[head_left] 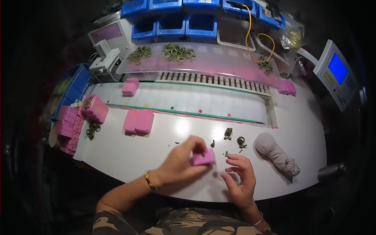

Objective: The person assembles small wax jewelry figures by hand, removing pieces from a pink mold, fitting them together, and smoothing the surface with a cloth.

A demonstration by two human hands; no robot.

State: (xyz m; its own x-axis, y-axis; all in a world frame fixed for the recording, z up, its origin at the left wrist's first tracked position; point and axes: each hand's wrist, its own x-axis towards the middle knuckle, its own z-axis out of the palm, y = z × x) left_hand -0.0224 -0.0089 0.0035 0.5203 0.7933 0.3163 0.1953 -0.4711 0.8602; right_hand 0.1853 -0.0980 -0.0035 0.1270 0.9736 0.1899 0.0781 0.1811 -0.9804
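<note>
My left hand (181,159) grips a small pink box (204,157) just above the white table (133,156), near its front edge. To the right of the box my right hand (239,176) hovers with its fingers spread and curled, holding nothing. Small green ring pieces (228,133) and a second green ring cluster (241,141) lie on the table just beyond the right hand. Two pink boxes (139,121) sit side by side farther back on the left.
A stack of pink boxes (78,123) fills the left table edge. A lone pink box (130,87) rides the conveyor belt (188,101). Green rings (178,53) lie on a clear sloped cover. A knotted grey cloth bundle (276,153) lies right. Blue bins (172,25) line the back, beside a control panel (337,72).
</note>
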